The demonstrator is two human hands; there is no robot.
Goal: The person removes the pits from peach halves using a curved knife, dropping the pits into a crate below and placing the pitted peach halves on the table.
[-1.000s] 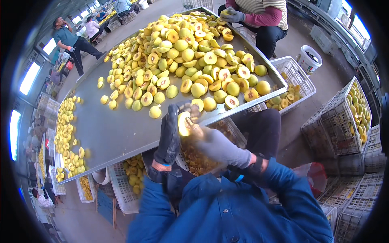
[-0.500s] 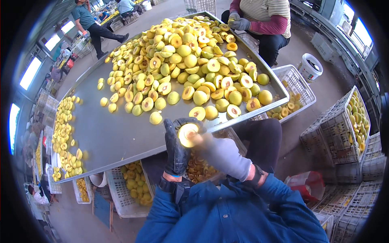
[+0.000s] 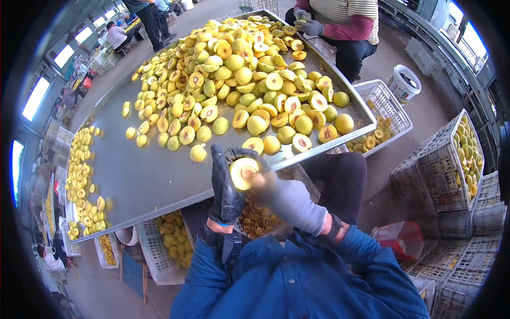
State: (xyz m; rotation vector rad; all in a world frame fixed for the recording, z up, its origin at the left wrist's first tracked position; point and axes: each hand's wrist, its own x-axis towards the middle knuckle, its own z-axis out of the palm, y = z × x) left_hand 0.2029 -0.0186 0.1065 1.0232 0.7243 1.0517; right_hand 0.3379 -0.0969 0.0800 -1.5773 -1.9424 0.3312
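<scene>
Left hand [image 3: 226,189], black-gloved: fingers curled round a fruit half [image 3: 239,173] and gripping it, cut face toward the camera. Right hand [image 3: 292,202], grey-gloved: fingertips at the right side of that face, badly blurred; could not tell how far they were closed or whether they held anything.

Fruit half sat mid-frame, by the near rim of the metal tray [image 3: 143,175]. Left fingertips overlapped that rim in view; contact could not be told.

Room for moving: metal surface ran open to the left of the hands, as far as a strip of halves [image 3: 85,175] along the tray's left edge. Just above, loose fruit at the foot of the main pile [image 3: 223,80] narrowed the space. A dark-trousered knee [image 3: 337,183] bounded it on the right. Cut pieces [image 3: 257,220] lay below.

Pose: left hand upright, its blue sleeve [image 3: 204,276] rising from the lower edge. Right forearm slanted in from lower right, dark band [image 3: 333,228] at the wrist.

Farther out, upper right: a co-worker's gloved hands [image 3: 308,25], beside the tray.
</scene>
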